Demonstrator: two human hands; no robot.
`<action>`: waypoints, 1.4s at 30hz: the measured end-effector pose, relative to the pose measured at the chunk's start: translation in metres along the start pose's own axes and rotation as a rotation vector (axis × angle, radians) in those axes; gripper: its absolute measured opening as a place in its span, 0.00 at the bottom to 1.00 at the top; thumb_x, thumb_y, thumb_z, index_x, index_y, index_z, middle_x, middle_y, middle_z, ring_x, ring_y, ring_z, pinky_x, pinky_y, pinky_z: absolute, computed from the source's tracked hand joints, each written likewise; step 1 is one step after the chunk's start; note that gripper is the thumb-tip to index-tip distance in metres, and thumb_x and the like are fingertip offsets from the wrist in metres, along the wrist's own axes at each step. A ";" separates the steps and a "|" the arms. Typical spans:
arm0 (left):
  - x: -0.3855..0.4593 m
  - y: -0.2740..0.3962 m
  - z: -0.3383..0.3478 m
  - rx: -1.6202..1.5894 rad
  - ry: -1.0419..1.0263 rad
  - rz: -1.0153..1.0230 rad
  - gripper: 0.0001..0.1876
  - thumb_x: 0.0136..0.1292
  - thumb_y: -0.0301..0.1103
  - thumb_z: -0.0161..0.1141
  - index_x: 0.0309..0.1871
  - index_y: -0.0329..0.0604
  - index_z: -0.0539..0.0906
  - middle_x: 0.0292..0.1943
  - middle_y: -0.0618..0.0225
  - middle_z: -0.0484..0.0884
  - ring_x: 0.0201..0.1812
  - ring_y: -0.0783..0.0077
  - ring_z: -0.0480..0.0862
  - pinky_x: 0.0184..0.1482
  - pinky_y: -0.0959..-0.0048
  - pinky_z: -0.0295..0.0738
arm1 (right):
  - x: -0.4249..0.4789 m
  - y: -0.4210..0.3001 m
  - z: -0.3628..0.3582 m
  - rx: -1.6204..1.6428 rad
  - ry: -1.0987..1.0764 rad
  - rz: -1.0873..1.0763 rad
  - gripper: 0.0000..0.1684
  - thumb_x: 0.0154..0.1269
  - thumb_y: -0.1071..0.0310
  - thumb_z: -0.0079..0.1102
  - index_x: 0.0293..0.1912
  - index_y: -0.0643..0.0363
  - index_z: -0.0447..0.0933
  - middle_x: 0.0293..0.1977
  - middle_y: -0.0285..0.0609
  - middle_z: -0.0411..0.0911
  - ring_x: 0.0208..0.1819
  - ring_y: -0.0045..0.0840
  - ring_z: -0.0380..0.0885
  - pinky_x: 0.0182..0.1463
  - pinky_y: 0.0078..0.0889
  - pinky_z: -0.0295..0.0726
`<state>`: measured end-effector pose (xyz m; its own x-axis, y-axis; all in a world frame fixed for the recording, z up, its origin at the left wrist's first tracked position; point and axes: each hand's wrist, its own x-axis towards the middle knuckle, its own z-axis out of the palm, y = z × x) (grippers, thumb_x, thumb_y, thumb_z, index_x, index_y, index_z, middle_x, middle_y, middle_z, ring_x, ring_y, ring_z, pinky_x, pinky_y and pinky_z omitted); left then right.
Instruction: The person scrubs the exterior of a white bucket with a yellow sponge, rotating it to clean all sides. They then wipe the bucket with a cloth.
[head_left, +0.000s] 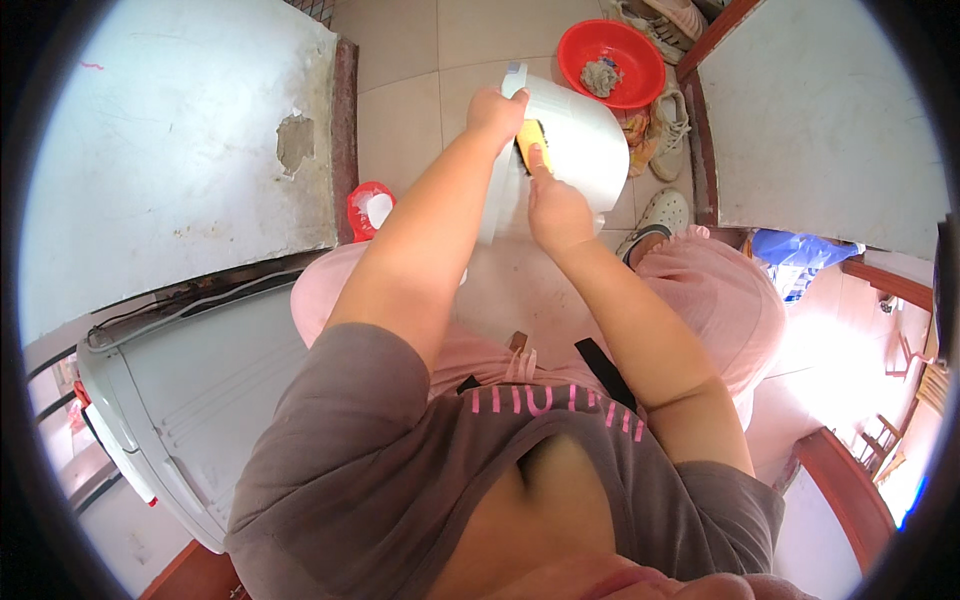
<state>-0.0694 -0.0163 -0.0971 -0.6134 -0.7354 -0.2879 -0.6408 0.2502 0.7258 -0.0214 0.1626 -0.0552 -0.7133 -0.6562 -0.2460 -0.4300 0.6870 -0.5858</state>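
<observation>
A white, rounded plastic container (589, 139) lies tilted between my knees, above the tiled floor. My left hand (498, 112) grips its rim, with the thumb over the edge. In my right hand (556, 206) is a yellow scrubbing brush (534, 142) with dark bristles, pressed against the container's outer side near the rim, one finger stretched along its back. The inside of the container and its underside are hidden from view.
Beyond the container stands a red plastic basin (574, 56) holding a grey wet cloth (600, 77). Shoes (670, 135) line the right wall. A red bag with something white (371, 210) sits by the left wall, and a blue plastic bag (799, 251) lies at right.
</observation>
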 end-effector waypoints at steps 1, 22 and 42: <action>-0.004 -0.005 0.001 -0.004 0.036 0.011 0.28 0.61 0.49 0.60 0.51 0.29 0.80 0.46 0.42 0.83 0.50 0.47 0.83 0.53 0.60 0.75 | 0.004 0.000 -0.001 -0.019 -0.011 -0.012 0.30 0.71 0.64 0.41 0.71 0.48 0.57 0.28 0.59 0.80 0.31 0.51 0.80 0.40 0.55 0.77; -0.039 -0.003 -0.009 0.133 0.055 0.080 0.28 0.63 0.50 0.56 0.52 0.29 0.80 0.46 0.42 0.82 0.51 0.45 0.81 0.55 0.59 0.75 | 0.015 0.042 -0.047 -0.018 -0.078 0.363 0.32 0.72 0.65 0.37 0.74 0.44 0.49 0.40 0.62 0.80 0.42 0.51 0.81 0.47 0.51 0.78; -0.039 -0.019 -0.015 0.199 -0.001 0.072 0.35 0.58 0.54 0.59 0.60 0.32 0.76 0.51 0.46 0.82 0.52 0.52 0.82 0.55 0.63 0.76 | -0.024 0.051 -0.033 -0.183 -0.178 0.133 0.33 0.71 0.65 0.38 0.74 0.46 0.49 0.34 0.64 0.79 0.36 0.53 0.80 0.43 0.52 0.78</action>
<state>-0.0264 -0.0023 -0.0907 -0.6614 -0.7103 -0.2408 -0.6739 0.4219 0.6065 -0.0447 0.2234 -0.0543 -0.6689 -0.5897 -0.4526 -0.4431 0.8052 -0.3942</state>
